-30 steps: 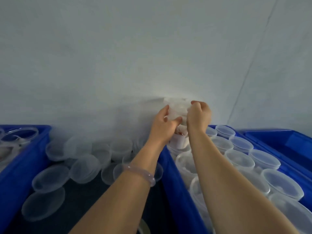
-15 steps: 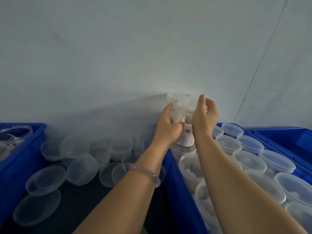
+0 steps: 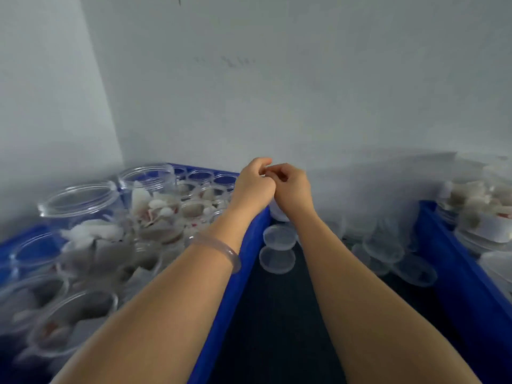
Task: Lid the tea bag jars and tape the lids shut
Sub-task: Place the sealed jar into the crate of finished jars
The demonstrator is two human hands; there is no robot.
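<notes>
My left hand (image 3: pixel 253 184) and my right hand (image 3: pixel 291 187) meet knuckle to knuckle above the inner wall of the left blue crate (image 3: pixel 243 261). Both have curled fingers, and I see nothing held in either. The left crate holds several open clear jars (image 3: pixel 80 203) with white tea bags inside. Loose clear lids (image 3: pixel 278 259) lie on the dark surface between the crates. A white round thing (image 3: pixel 278 213) shows just under my right wrist; I cannot tell what it is. Lidded jars (image 3: pixel 476 217) stand stacked at the right edge.
A second blue crate (image 3: pixel 454 270) borders the dark strip on the right. More clear lids (image 3: pixel 412 273) lie beside it. A pale wall rises close behind everything and forms a corner at the left.
The view has swung left: the open-jar crate now fills the left side. My hands have let go of the jar they held at the stack and have come together with curled fingers.
</notes>
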